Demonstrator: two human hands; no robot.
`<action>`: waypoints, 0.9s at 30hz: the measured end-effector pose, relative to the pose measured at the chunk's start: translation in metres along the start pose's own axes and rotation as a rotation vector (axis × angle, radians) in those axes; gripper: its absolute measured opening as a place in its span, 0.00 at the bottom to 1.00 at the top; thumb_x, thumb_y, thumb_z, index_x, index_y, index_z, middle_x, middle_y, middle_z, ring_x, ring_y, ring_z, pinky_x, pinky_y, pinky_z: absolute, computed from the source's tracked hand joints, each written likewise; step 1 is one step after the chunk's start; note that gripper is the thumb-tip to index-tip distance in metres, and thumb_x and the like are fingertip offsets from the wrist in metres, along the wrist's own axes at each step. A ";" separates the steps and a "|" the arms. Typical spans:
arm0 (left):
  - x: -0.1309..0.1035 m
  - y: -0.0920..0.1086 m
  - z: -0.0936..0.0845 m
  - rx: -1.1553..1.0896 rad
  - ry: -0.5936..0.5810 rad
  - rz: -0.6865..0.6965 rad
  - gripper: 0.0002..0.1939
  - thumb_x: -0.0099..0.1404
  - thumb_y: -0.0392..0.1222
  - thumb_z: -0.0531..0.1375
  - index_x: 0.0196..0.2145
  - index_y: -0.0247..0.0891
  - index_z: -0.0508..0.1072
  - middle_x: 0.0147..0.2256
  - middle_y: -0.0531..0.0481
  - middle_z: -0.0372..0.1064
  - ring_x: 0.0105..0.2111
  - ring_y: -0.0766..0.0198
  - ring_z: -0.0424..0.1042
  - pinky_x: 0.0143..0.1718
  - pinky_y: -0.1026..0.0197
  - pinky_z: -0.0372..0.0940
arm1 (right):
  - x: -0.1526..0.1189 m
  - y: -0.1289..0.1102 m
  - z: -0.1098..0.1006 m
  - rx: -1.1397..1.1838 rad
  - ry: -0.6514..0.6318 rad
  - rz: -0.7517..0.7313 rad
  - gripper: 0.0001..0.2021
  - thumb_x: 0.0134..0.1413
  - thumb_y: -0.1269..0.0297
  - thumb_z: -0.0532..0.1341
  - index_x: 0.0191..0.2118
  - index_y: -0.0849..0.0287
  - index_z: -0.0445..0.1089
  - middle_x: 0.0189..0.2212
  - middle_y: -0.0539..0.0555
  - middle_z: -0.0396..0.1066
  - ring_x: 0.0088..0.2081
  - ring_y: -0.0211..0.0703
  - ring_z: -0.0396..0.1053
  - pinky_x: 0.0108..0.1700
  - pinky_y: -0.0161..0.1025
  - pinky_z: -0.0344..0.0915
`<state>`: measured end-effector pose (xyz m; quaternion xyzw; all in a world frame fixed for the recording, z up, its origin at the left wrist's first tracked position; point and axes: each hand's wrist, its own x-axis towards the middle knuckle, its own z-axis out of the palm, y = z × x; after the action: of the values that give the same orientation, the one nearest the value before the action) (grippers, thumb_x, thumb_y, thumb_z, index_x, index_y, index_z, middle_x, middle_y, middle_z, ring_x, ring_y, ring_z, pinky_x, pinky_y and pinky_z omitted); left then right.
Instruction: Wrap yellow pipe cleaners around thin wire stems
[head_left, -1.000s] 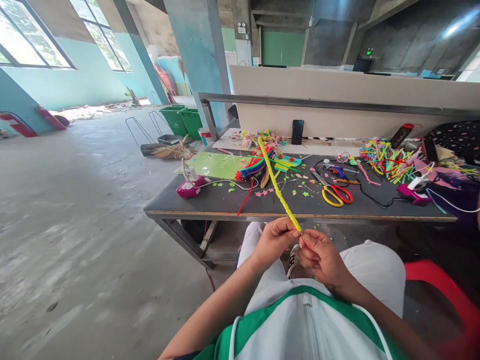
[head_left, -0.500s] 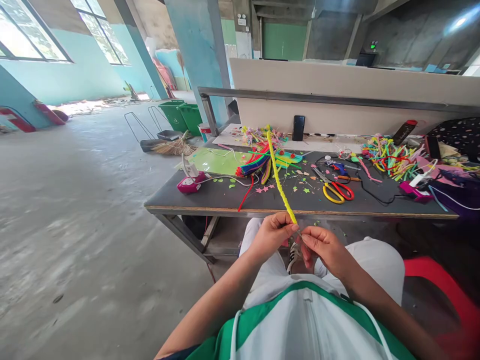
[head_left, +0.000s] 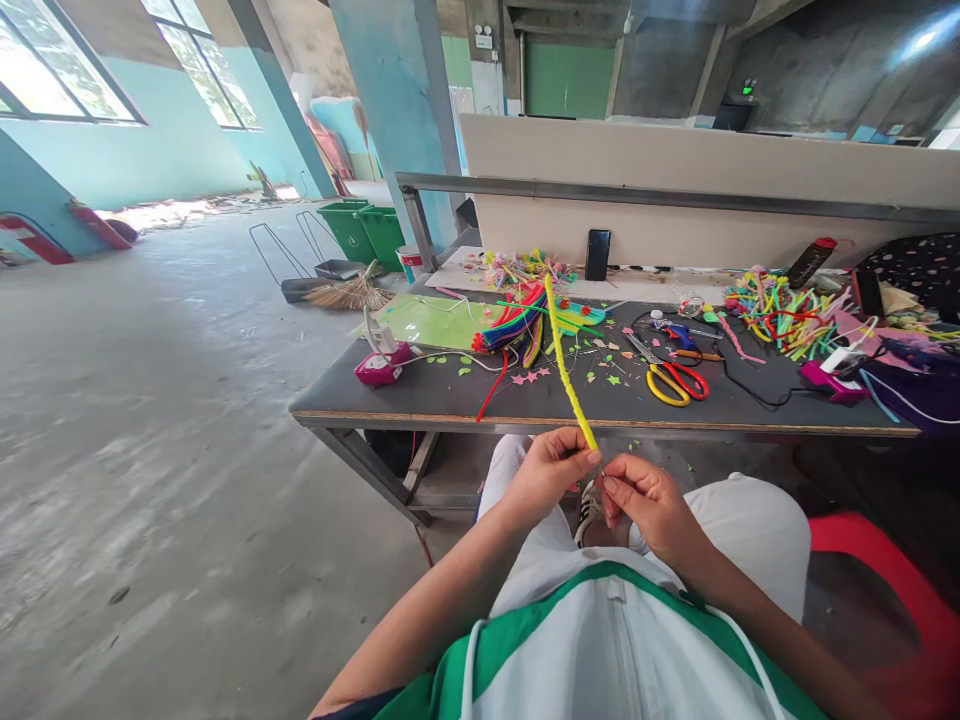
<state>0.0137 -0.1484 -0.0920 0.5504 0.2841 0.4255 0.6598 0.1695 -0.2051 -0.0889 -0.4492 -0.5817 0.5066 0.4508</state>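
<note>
A yellow fuzzy stick (head_left: 568, 375) is held up at a slant over the lap, its lower end gripped and its upper part pointed toward the table (head_left: 330, 400). Just above that lower end it is pinched between thumb and fingers of the left hand (head_left: 553, 470); the thin tip just below is grasped by the fingertips of the right hand (head_left: 651, 500), the two hands nearly touching.

Both hands are kept on the near side of the table's front edge (head_left: 465, 423), which is crossed in view by the stick; how high its far tip is raised above the top cannot be told. A bare dark strip is left along that edge, between the pink socket block (head_left: 382, 367) and the scissors (head_left: 671, 383), whose red and yellow handles are turned toward the person. The strip is broken by a red stem (head_left: 493, 388) laid near the edge. Behind the stick are seen a bundle of coloured stems (head_left: 510, 325) and a green sheet (head_left: 420, 325). The back is bounded by a pale panel (head_left: 675, 160), against which a phone (head_left: 598, 255) is propped. Beyond the left end, a broad concrete floor (head_left: 187, 450) is exposed.

A pale mark is borne by a green bin (head_left: 346, 232), and a green sign (head_left: 748, 88) is lit far back; both are too small to be read.
</note>
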 end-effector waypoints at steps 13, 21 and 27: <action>0.003 -0.003 -0.003 0.020 -0.004 -0.027 0.17 0.53 0.51 0.65 0.26 0.33 0.69 0.22 0.53 0.62 0.20 0.73 0.56 0.21 0.69 0.52 | 0.022 -0.009 -0.025 -0.089 -0.045 0.060 0.14 0.56 0.53 0.58 0.36 0.58 0.73 0.26 0.53 0.72 0.28 0.40 0.68 0.31 0.38 0.65; 0.008 -0.010 -0.003 -0.092 -0.257 -0.141 0.19 0.50 0.50 0.67 0.29 0.28 0.74 0.20 0.54 0.58 0.20 0.75 0.51 0.22 0.67 0.44 | 0.049 -0.021 -0.033 0.282 -0.237 0.139 0.16 0.47 0.59 0.67 0.41 0.61 0.72 0.27 0.50 0.70 0.23 0.32 0.63 0.24 0.31 0.58; 0.007 -0.010 -0.005 -0.024 -0.239 -0.169 0.19 0.52 0.52 0.66 0.28 0.29 0.74 0.20 0.55 0.56 0.20 0.75 0.50 0.22 0.67 0.43 | 0.053 -0.009 -0.038 0.289 -0.136 0.153 0.10 0.44 0.62 0.69 0.27 0.63 0.70 0.20 0.47 0.67 0.18 0.29 0.59 0.21 0.30 0.55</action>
<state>0.0147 -0.1403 -0.1020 0.5631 0.2437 0.3033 0.7290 0.1956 -0.1473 -0.0728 -0.3874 -0.4963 0.6468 0.4304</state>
